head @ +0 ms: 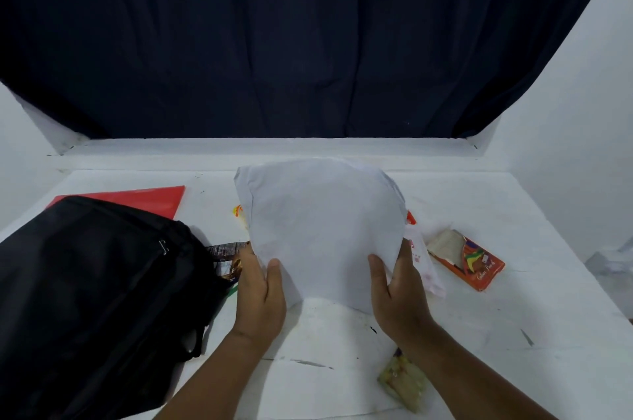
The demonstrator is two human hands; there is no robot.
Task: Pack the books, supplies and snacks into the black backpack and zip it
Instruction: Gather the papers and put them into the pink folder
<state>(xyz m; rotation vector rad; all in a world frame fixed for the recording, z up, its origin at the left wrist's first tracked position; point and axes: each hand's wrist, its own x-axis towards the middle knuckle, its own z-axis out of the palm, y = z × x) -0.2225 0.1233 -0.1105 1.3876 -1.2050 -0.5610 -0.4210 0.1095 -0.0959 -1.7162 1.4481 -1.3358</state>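
Hands, left hand [262,293] and right hand [399,289], grip a white paper-covered book [322,231] between them, which next must swing left into the black backpack [92,286].

Plain white sheet [322,231] in my hands, black backpack [92,299] at my nine o'clock, red folder [144,198] at ten, orange multicoloured pencil box [469,260] at two, white table [513,334], navy curtain [308,36] at twelve
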